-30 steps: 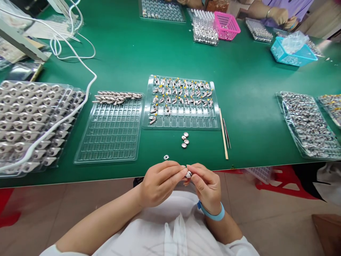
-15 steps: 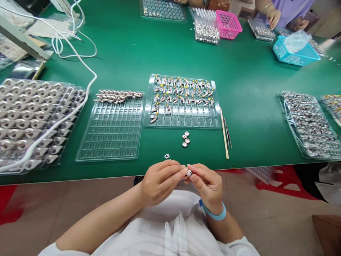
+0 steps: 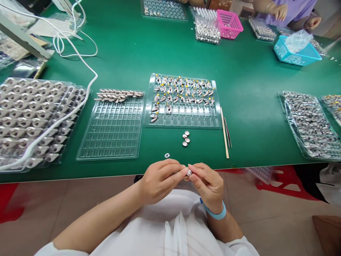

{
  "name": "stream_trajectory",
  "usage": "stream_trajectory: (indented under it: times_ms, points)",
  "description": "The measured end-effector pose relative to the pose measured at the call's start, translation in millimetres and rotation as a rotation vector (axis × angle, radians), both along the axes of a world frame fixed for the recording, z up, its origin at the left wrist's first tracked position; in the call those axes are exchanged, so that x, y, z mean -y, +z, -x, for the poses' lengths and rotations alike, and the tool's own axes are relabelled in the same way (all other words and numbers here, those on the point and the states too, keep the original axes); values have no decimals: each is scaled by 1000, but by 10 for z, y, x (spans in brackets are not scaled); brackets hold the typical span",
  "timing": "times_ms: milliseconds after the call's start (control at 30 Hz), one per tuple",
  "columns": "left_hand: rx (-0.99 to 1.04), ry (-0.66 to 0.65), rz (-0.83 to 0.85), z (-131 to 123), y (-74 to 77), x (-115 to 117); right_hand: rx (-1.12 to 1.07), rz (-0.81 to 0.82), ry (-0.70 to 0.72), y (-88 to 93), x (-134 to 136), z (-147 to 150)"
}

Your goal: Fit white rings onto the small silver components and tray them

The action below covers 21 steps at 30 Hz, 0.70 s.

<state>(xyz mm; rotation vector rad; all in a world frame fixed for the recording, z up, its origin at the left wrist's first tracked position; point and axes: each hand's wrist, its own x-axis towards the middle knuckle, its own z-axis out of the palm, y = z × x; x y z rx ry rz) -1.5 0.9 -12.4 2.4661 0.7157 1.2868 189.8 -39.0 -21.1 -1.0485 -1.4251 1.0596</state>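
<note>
Both hands meet over the table's front edge, pinching one small round white-and-dark part between the fingertips. My left hand grips it from the left, fingers closed. On the other side, thumb and index finger of my right hand press on the same part; much of it is hidden. A small white ring lies on the green table just beyond my left hand. Further off are several small round metal caps. Behind these, a clear tray has upper rows filled with small grey parts with yellow tips.
A wooden stick and tweezers lie right of the tray. Leftward are a clear tray with slim grey pieces and stacked trays of grey parts, crossed by a white cable. Filled trays stand right; a co-worker's hand shows beyond.
My hands stay almost in place, still pinching the small round part. Across the table, the co-worker's hands have lifted away from the tray and shifted right.
</note>
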Motion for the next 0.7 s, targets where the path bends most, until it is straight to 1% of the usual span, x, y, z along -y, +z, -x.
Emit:
stream_trajectory:
  times_ms: [133, 233, 300, 400, 500, 567, 633, 700]
  points:
    - [-37, 54, 39, 15, 17, -9, -71, 85, 45, 24, -36, -36]
    - [-49, 92, 86, 5, 20, -5, -36, 71, 14, 26, -42, -37]
    - [-5, 67, 153, -18, 18, -2, -10, 45, -13, 21, -39, -24]
    - [114, 14, 295, -62, 21, 0, 41, -5, -45, 13, -34, -6]
    - [173, 34, 501, -85, 48, -7, 104, -76, -73, 11, -33, -1]
    - [171, 47, 704, -82, 81, -22, 126, -111, -72, 12, -34, -4]
    - [177, 11, 935, -72, 115, -49, 127, -120, -57, 12, -33, -9]
    - [212, -63, 1166, -63, 140, -84, 125, -119, -38, 10, -28, -13]
